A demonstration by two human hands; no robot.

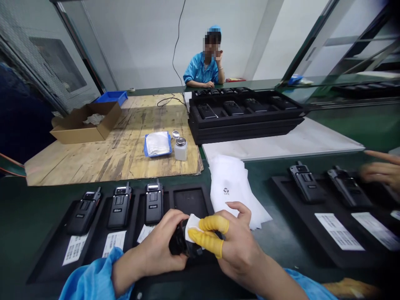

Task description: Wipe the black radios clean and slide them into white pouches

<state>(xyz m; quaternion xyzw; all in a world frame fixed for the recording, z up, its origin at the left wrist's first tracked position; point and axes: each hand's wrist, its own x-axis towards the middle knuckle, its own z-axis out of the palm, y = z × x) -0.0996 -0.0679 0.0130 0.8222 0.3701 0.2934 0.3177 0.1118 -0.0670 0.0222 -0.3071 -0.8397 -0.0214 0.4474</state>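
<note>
My left hand [161, 246] is wrapped round a black handheld radio [178, 245] held low over a black foam tray [46, 258]. My right hand [233, 241], with yellow finger cots on two fingers, presses a small white wipe [193, 225] against the radio's top. Three more black radios [153, 202] lie in the tray's slots with white labels below them, and one slot [190, 202] beside them is bare.
A pile of white plastic bags [231, 187] lies right of the tray. Another person's hand [379, 171] reaches over a second tray of radios [325, 233] at right. Stacked black trays [243, 121], a white dispenser bottle [181, 148], a blue tray of wipes [157, 144], a cardboard box [84, 123] and a seated person [204, 62] are beyond.
</note>
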